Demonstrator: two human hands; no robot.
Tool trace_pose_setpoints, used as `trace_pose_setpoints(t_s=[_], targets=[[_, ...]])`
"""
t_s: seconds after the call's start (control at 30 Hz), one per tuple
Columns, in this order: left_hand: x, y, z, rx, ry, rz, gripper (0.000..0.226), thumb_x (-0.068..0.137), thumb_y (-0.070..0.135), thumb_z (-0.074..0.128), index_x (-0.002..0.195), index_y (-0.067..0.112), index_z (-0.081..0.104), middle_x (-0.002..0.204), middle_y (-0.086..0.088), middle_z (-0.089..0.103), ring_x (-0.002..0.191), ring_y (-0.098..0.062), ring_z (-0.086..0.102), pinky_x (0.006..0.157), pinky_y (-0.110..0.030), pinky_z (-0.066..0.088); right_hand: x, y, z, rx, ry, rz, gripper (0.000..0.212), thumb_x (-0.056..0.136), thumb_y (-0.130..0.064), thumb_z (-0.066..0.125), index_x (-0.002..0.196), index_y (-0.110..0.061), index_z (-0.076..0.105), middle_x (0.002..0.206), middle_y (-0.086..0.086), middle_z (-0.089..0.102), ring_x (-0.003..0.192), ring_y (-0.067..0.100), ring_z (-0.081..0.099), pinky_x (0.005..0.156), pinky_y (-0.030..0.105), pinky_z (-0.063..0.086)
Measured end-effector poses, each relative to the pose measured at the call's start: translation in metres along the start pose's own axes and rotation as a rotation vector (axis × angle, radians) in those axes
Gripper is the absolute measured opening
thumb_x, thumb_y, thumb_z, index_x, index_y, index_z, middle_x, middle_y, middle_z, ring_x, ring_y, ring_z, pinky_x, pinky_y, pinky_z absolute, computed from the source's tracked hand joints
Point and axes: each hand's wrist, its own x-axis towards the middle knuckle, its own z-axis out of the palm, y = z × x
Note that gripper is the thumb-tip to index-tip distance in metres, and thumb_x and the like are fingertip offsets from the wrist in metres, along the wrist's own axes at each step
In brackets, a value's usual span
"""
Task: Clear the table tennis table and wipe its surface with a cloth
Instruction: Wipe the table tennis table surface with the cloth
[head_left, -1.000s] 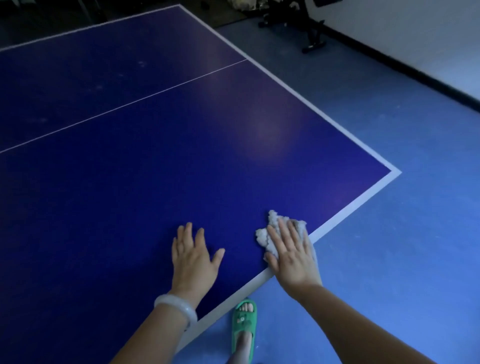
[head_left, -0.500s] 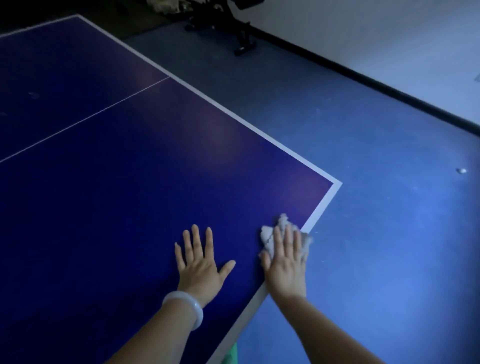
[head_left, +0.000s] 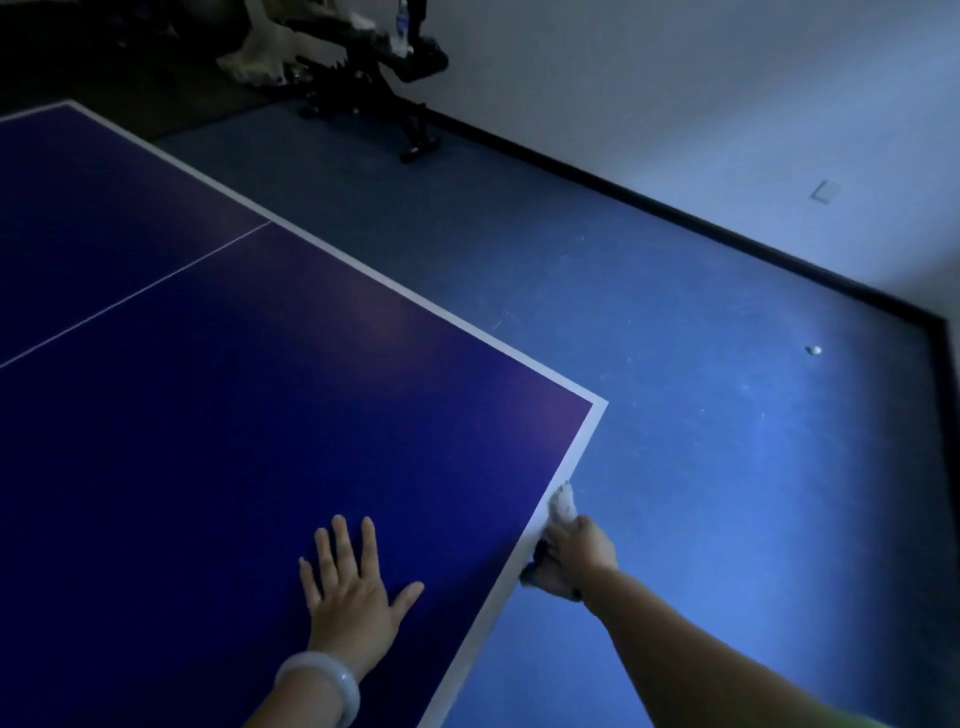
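The dark blue table tennis table (head_left: 218, 426) with white border lines fills the left of the view, its near right corner at the middle. My left hand (head_left: 353, 587) lies flat on the surface with fingers spread, a pale bangle on its wrist. My right hand (head_left: 571, 556) is off the table's right edge, fingers curled around a pale crumpled cloth (head_left: 563, 504) that pokes out above the hand against the white edge stripe. Most of the cloth is hidden inside the hand.
Blue floor lies to the right of the table, with a small white ball (head_left: 813, 349) far right. A black exercise machine (head_left: 374, 78) stands at the back by the white wall. A black skirting board runs along the wall.
My right hand slid the cloth rightward off the table surface to its side edge and closed around it. The view swung right. My left hand stayed flat on the table.
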Motion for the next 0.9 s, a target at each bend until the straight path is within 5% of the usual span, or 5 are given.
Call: trace_pose_setpoints(t_s=[0.13, 0.33, 0.5, 0.73, 0.9], targets=[[-0.001, 0.019, -0.017, -0.013, -0.047, -0.067, 0.089, 0.095, 0.063, 0.035, 0.153, 0.015, -0.012, 0.159, -0.018, -0.019, 0.147, -0.038, -0.013, 0.121, -0.051, 0.003, 0.004, 0.015, -0.039, -0.135, -0.063, -0.065, 0.021, 0.095, -0.029, 0.059, 0.109, -0.013, 0.057, 0.103, 0.008, 0.063, 0.088, 0.022, 0.055, 0.070, 0.024, 0.038], [0.003, 0.099, -0.047, -0.010, 0.001, 0.059, 0.061, 0.099, 0.052, 0.035, 0.150, 0.020, 0.025, 0.158, -0.005, 0.018, 0.146, -0.025, 0.015, 0.119, -0.046, 0.014, 0.024, 0.016, -0.098, -0.122, -0.047, -0.188, 0.018, 0.091, -0.022, 0.061, 0.086, -0.010, 0.048, 0.080, 0.006, 0.056, 0.071, 0.021, 0.048, 0.058, 0.032, 0.032], [0.013, 0.199, -0.079, -0.082, 0.077, 0.142, 0.050, 0.100, 0.047, 0.037, 0.140, 0.017, 0.038, 0.144, -0.003, 0.039, 0.132, -0.021, 0.038, 0.110, -0.037, 0.027, 0.058, 0.005, -0.172, -0.136, -0.034, -0.323, 0.016, 0.091, -0.025, 0.062, 0.095, -0.013, 0.052, 0.085, 0.004, 0.057, 0.077, 0.022, 0.051, 0.056, 0.029, 0.033], [0.026, 0.341, -0.120, -0.216, 0.100, 0.132, 0.040, 0.100, 0.044, 0.040, 0.126, 0.015, 0.047, 0.131, -0.005, 0.048, 0.119, -0.027, 0.048, 0.099, -0.037, 0.038, 0.128, -0.006, -0.284, -0.210, -0.045, -0.485, 0.027, 0.090, -0.027, 0.064, 0.110, -0.010, 0.055, 0.092, 0.006, 0.059, 0.082, 0.024, 0.052, 0.066, 0.029, 0.035], [0.050, 0.396, -0.140, -0.185, 0.122, 0.123, 0.044, 0.100, 0.047, 0.039, 0.132, 0.016, 0.047, 0.136, -0.003, 0.046, 0.124, -0.025, 0.047, 0.104, -0.038, 0.035, 0.175, -0.031, -0.329, -0.237, -0.080, -0.549, 0.023, 0.090, -0.027, 0.064, 0.106, -0.014, 0.054, 0.083, -0.001, 0.056, 0.079, 0.021, 0.052, 0.057, 0.027, 0.034]])
